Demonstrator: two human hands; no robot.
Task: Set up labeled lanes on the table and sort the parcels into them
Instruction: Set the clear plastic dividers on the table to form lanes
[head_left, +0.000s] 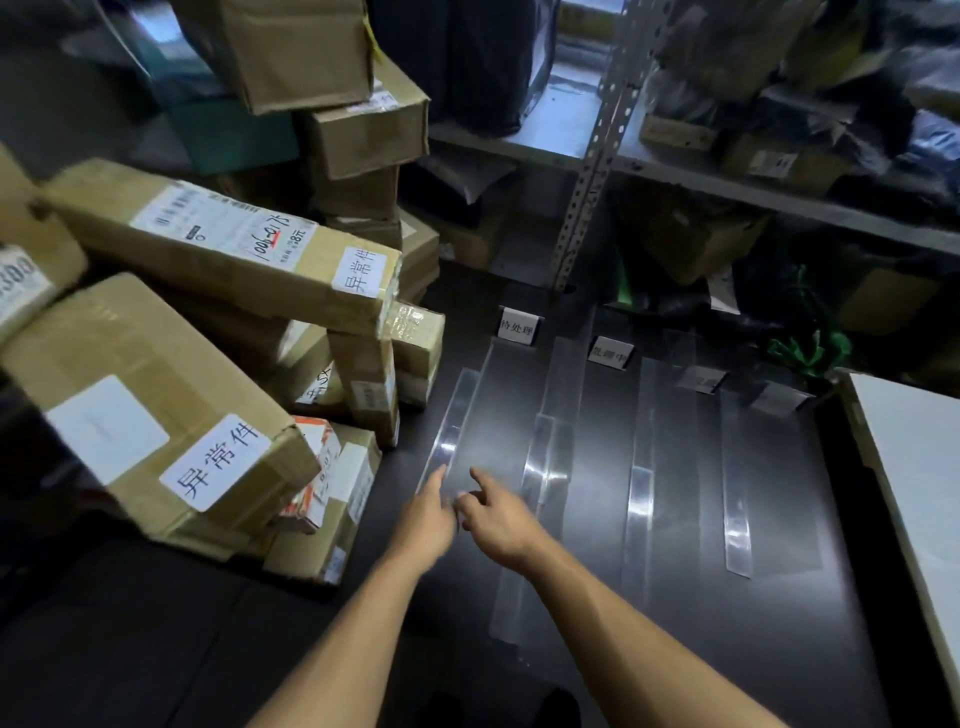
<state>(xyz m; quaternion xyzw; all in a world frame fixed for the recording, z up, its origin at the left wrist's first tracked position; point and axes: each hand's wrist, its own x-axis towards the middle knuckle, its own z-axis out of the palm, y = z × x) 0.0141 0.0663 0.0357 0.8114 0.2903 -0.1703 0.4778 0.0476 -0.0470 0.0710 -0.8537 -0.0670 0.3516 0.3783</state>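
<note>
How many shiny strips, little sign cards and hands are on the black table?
Clear strips: 4, at and.
Sign cards: 4, at and; the two on the right are too blurred to read.
Hands: 2, the left hand and the right hand.
Total: 10.

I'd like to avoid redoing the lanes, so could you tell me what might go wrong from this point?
1. The long box lies tilted across the leaning parcel pile beside the first lane; a nudge could tip it onto the strips.
2. Both hands, left and right, are at the near end of the leftmost clear strip; it could shift out of line.
3. The far lane labels look faint and hard to read.
</note>
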